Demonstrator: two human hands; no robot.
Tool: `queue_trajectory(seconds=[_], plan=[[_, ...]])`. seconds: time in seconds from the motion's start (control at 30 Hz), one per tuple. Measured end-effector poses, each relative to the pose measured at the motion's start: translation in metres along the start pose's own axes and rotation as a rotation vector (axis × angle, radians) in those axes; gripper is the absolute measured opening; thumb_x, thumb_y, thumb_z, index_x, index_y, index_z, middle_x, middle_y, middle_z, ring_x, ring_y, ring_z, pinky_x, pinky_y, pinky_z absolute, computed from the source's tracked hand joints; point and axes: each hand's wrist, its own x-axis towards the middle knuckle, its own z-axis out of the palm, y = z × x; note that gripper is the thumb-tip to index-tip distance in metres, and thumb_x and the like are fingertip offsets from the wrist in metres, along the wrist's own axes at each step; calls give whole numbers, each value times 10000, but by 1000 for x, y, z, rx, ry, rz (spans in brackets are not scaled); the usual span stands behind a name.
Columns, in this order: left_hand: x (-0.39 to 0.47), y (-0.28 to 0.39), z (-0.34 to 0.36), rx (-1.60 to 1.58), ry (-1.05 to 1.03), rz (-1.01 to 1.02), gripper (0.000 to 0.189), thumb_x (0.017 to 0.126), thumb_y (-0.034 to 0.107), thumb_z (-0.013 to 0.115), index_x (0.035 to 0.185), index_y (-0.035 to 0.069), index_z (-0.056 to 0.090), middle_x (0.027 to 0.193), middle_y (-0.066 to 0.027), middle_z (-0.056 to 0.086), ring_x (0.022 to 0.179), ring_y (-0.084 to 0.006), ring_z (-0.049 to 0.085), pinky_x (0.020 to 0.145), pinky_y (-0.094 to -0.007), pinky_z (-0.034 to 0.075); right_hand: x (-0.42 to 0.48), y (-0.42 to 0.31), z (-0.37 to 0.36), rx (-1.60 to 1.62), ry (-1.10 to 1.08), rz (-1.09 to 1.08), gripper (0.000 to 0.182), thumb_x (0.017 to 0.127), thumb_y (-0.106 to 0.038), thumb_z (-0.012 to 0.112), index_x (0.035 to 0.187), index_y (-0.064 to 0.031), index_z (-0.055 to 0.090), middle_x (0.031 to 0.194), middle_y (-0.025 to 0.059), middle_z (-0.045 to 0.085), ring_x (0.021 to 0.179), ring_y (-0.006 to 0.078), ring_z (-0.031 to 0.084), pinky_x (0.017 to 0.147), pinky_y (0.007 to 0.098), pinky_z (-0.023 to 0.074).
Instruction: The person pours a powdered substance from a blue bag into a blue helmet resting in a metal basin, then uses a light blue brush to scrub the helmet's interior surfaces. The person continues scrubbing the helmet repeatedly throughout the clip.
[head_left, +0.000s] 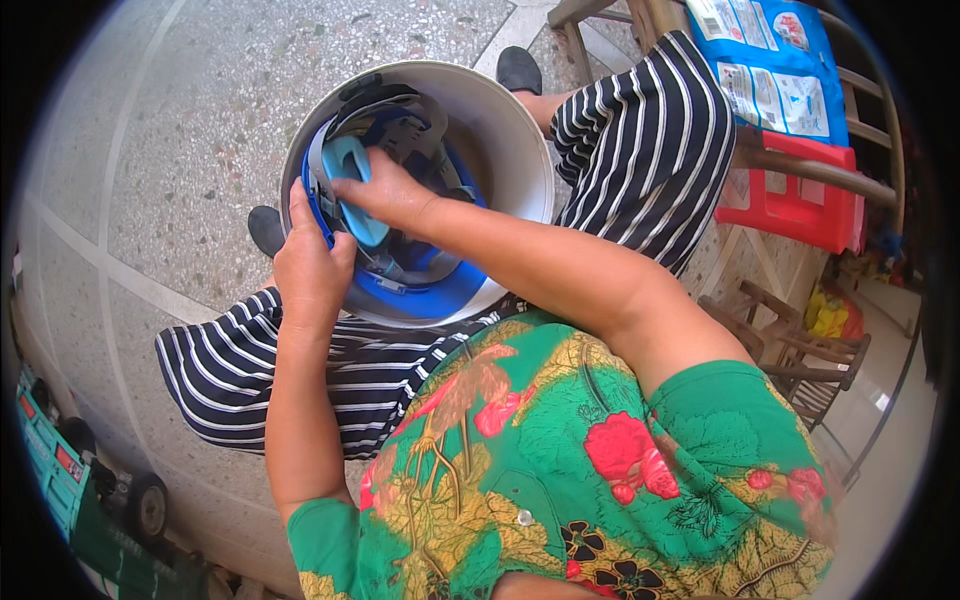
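A white bucket (517, 150) stands on the floor between my knees. Inside its left part lies a blue hard hat (420, 300), open side up, with its grey straps and headband showing. My left hand (311, 251) grips the hat's left brim at the bucket's edge, thumb inside. With my right hand (386, 187) I hold a light-blue scrubbing brush (362, 217) against the inside of the hat near the headband. The brush's underside and some of my right fingertips are hidden.
At the upper right, a wooden chair (817, 169) bears a blue printed package (769, 67), near a red plastic stool (806, 210). Another small wooden chair (814, 352) is at the right. A green wheeled vehicle (60, 480) stands at the lower left.
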Motion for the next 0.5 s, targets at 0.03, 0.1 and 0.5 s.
queue_trajectory(seconds=[0.03, 0.1, 0.5], plan=[[0, -1, 0, 10, 9, 12, 720, 726, 145, 562, 1356, -16, 252, 755, -241, 621, 683, -400, 611, 628, -452, 483, -3, 11, 2, -67, -25, -44, 686, 711, -404, 697, 1147, 61, 444, 1100, 270, 553, 1036, 366, 564, 892, 381, 431], [0, -4, 2, 29, 27, 36, 721, 728, 146, 565, 1353, -23, 249, 757, -244, 620, 684, -403, 611, 628, -452, 483, -7, 32, 1, -354, -132, 42, 695, 706, -411, 694, 1143, 66, 441, 1070, 283, 561, 1036, 380, 561, 891, 397, 434], [-5, 1, 0, 24, -11, -51, 697, 730, 150, 567, 1352, 2, 288, 811, -263, 619, 716, -407, 620, 627, -448, 489, 8, -48, -75, -1281, -257, -258, 392, 747, -243, 655, 1087, -98, 525, 935, 159, 643, 870, 315, 640, 701, 423, 517]])
